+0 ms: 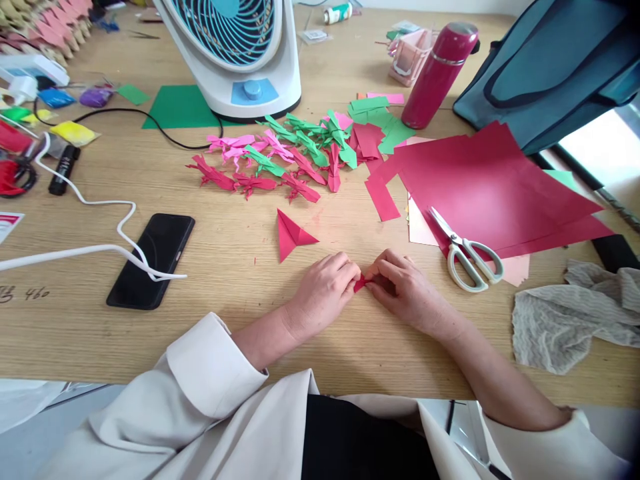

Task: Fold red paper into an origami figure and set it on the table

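Between my two hands is a small piece of folded red paper (361, 284), mostly hidden by the fingers. My left hand (327, 283) pinches its left side, and my right hand (407, 288) pinches the other side with thumb and fingertips. Both hands rest low over the wooden table. Just beyond my left hand lies a red paper folded into a pointed triangular shape (293, 236). Farther back, several folded paper figures (300, 140) in red, green and pink are grouped together.
Right of my hands, white-handled scissors (467, 253) lie partly on large red paper sheets (480, 187). A grey cloth (560, 327) is at the right edge. A black phone (150, 260) lies left under a white cable (80, 250). Behind stand a fan (260, 90) and a red bottle (435, 83).
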### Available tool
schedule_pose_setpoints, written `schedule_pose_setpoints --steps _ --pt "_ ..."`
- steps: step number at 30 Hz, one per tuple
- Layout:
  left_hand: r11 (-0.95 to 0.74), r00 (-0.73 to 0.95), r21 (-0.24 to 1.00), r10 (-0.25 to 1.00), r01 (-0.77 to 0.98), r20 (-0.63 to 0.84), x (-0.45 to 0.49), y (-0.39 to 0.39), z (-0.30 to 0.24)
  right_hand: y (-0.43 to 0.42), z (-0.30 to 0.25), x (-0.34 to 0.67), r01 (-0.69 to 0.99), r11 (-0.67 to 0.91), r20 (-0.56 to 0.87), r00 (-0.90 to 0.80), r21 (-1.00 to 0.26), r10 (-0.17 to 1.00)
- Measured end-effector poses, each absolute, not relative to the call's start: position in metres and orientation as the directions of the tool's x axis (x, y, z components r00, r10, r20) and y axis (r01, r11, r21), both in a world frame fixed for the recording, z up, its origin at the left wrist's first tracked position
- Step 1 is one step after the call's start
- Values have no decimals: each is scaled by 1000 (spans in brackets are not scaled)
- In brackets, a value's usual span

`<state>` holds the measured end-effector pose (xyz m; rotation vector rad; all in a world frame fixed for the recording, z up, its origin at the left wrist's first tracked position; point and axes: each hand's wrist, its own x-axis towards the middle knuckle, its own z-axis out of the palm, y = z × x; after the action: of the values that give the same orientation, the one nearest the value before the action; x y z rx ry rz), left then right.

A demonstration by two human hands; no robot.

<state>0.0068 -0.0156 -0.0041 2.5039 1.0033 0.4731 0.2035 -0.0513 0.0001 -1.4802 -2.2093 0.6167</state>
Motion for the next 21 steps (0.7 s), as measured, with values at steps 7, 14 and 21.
schedule_pose_setpoints --steps 7,14,21 --pt "-724 737 405 657 559 158 3 -16 -2 -53 -9 213 683 427 175 -409 -592 896" --pt "-762 778 383 610 522 150 -2 -17 -1 -54 -11 218 650 474 196 -455 -593 869" --pt "-816 787 286 568 502 241 -6 -22 -7 -55 -9 219 627 463 215 -432 -626 876"
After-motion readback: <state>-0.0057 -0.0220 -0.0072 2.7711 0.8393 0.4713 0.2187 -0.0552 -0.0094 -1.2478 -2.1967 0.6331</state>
